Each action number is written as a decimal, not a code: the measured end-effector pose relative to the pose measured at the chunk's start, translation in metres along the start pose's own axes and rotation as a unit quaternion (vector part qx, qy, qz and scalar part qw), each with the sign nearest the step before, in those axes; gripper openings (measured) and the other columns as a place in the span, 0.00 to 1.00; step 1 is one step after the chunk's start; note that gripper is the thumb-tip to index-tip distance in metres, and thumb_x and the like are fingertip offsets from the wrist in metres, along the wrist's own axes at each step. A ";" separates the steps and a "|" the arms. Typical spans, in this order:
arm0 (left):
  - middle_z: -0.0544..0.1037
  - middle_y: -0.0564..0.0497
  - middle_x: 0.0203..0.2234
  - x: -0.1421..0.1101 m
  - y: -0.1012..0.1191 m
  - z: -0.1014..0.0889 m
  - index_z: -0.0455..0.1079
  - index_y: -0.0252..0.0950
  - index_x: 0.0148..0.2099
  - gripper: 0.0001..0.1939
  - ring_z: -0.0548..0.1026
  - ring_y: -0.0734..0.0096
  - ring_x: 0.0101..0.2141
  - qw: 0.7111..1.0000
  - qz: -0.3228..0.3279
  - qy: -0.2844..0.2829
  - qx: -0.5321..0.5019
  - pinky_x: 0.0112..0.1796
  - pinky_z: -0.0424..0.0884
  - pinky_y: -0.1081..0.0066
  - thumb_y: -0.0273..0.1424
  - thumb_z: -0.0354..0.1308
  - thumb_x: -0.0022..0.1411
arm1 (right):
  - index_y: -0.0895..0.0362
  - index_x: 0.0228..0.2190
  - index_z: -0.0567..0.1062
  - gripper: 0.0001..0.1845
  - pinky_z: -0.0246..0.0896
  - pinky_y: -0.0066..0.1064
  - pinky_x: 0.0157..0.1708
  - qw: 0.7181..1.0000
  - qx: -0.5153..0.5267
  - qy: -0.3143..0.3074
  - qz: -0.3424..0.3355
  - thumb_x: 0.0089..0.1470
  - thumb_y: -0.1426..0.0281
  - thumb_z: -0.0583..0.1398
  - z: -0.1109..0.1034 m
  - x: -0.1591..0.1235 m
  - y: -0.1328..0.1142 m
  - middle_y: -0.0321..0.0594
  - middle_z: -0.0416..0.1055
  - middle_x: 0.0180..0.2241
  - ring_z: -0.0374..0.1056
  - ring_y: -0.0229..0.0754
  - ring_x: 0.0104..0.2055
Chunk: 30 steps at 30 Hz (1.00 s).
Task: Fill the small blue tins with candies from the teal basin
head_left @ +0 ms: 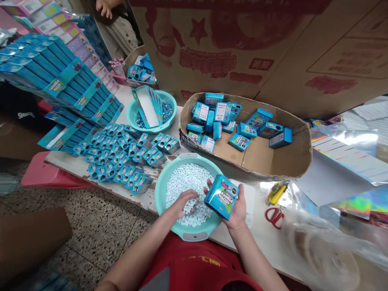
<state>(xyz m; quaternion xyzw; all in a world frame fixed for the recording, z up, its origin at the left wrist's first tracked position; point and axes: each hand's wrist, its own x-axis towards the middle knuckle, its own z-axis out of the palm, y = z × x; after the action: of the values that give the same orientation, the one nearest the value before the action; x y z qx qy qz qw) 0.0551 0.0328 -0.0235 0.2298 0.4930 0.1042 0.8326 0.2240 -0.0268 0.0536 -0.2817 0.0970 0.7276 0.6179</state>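
My left hand [183, 202] is down in a turquoise basin [160, 193] at the table's front edge, its fingers curled round some small white candies [183, 180]. The candies fill most of the basin's floor. Over the basin's right rim, my right hand [237, 215] holds a blue candy box [222, 196] tilted, with its printed front facing up. The box's far end is hidden from this angle.
A cut-down carton [263, 159] behind the basin holds several blue boxes. Left stand many small blue boxes [115, 151], a second basin [130, 117] and stacked display boxes [60, 76]. Red scissors [274, 218] and plastic wrap [321, 246] lie right. Another person's hand [104, 7] shows far back.
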 end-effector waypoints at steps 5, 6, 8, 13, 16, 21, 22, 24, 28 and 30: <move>0.71 0.52 0.20 0.002 0.019 -0.013 0.65 0.35 0.34 0.14 0.69 0.75 0.18 0.995 -0.027 0.003 -0.098 0.16 0.56 0.79 0.40 0.57 0.51 | 0.50 0.49 0.70 0.32 0.50 0.60 0.52 0.999 -0.019 0.012 0.027 0.53 0.43 0.48 -0.001 -0.011 0.025 0.46 0.72 0.47 0.66 0.55 0.50; 0.70 0.52 0.19 0.002 0.021 -0.014 0.65 0.35 0.34 0.13 0.68 0.76 0.17 0.993 -0.028 0.004 -0.117 0.15 0.55 0.79 0.39 0.57 0.51 | 0.51 0.49 0.70 0.33 0.53 0.59 0.51 0.999 -0.030 0.019 0.016 0.53 0.43 0.48 -0.002 -0.013 0.027 0.46 0.73 0.44 0.68 0.54 0.47; 0.71 0.52 0.19 0.000 0.024 -0.012 0.65 0.35 0.36 0.13 0.67 0.76 0.15 0.989 -0.019 -0.006 -0.149 0.14 0.55 0.80 0.39 0.56 0.52 | 0.52 0.47 0.71 0.38 0.59 0.55 0.46 0.997 -0.064 0.029 -0.017 0.50 0.38 0.46 -0.005 -0.016 0.029 0.46 0.73 0.41 0.69 0.52 0.42; 0.72 0.52 0.20 0.000 0.026 -0.005 0.65 0.33 0.34 0.11 0.70 0.75 0.16 0.983 -0.021 0.003 -0.182 0.14 0.57 0.80 0.37 0.56 0.53 | 0.56 0.36 0.74 0.48 0.66 0.42 0.31 0.978 -0.198 0.044 -0.046 0.41 0.30 0.40 -0.019 -0.015 0.032 0.49 0.73 0.36 0.69 0.47 0.32; 0.68 0.55 0.16 0.000 0.031 -0.003 0.61 0.35 0.29 0.10 0.64 0.79 0.13 0.984 -0.014 0.020 -0.179 0.12 0.53 0.81 0.36 0.55 0.52 | 0.55 0.33 0.72 0.37 0.66 0.38 0.27 0.952 -0.264 0.103 -0.113 0.38 0.35 0.57 -0.025 -0.013 0.033 0.41 0.73 0.29 0.67 0.43 0.25; 0.67 0.56 0.15 -0.028 0.056 0.016 0.60 0.36 0.27 0.12 0.63 0.79 0.13 0.984 0.064 -0.004 -0.168 0.12 0.52 0.80 0.38 0.57 0.49 | 0.54 0.38 0.70 0.29 0.66 0.37 0.32 0.829 -0.482 0.185 -0.213 0.33 0.58 0.71 -0.023 -0.010 0.039 0.36 0.72 0.28 0.68 0.45 0.29; 0.67 0.56 0.16 -0.034 0.060 0.023 0.61 0.36 0.26 0.12 0.64 0.78 0.13 0.981 0.098 -0.016 -0.165 0.13 0.53 0.79 0.38 0.57 0.49 | 0.54 0.37 0.70 0.27 0.65 0.38 0.35 0.788 -0.540 0.179 -0.234 0.35 0.58 0.70 -0.022 -0.009 0.042 0.37 0.72 0.30 0.68 0.46 0.32; 0.69 0.54 0.18 -0.043 0.064 0.036 0.61 0.35 0.25 0.13 0.68 0.76 0.17 0.971 0.175 -0.030 -0.158 0.16 0.60 0.77 0.38 0.58 0.48 | 0.54 0.36 0.71 0.22 0.62 0.41 0.40 0.704 -0.632 0.153 -0.285 0.39 0.59 0.68 -0.018 -0.005 0.049 0.39 0.72 0.34 0.67 0.49 0.38; 0.70 0.54 0.20 -0.042 0.060 0.050 0.61 0.35 0.23 0.12 0.72 0.72 0.23 0.949 0.280 0.007 -0.145 0.25 0.67 0.73 0.35 0.60 0.47 | 0.53 0.36 0.71 0.16 0.59 0.43 0.42 0.594 -0.714 0.121 -0.350 0.48 0.58 0.63 -0.010 0.000 0.062 0.42 0.71 0.36 0.65 0.52 0.41; 0.69 0.55 0.18 -0.040 0.058 0.051 0.61 0.35 0.24 0.11 0.71 0.72 0.22 0.944 0.297 0.037 -0.137 0.25 0.66 0.72 0.35 0.59 0.48 | 0.53 0.36 0.71 0.14 0.58 0.43 0.41 0.569 -0.727 0.121 -0.365 0.50 0.58 0.62 -0.006 -0.001 0.066 0.43 0.71 0.36 0.65 0.52 0.40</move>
<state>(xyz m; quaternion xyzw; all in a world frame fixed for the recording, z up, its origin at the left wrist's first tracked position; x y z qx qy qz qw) 0.0826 0.0530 0.0556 0.2454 0.4134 0.4221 0.7686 0.1634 -0.0448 0.0353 -0.7328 -0.5021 0.2247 0.4005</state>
